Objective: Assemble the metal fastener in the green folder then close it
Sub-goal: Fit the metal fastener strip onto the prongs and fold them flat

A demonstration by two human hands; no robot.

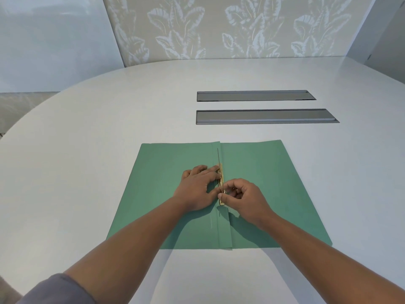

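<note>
Filling most of the view, a pale rounded table (109,132) carries the green folder (166,194), which lies open and flat near the person's edge, both leaves spread to either side of a raised spine fold running away from the camera. Beyond it, well apart, two long grey recessed trays (263,116) sit in the tabletop, and leaf-patterned wallpaper (197,29) backs the scene.

Along the spine lies the metal fastener (221,185), a slim brass-coloured strip, with one thin prong standing up from it toward the far edge of the folder. The left hand (197,189) rests palm down on the left leaf, fingers spread and pressing beside the strip. The right hand (243,196) is curled, thumb and forefinger pinched narrowly on the fastener's near part.

Both hands cover the middle of the strip, so how its pieces join cannot be made out. A grey sleeve (57,290) is cut off at the lower left corner.
</note>
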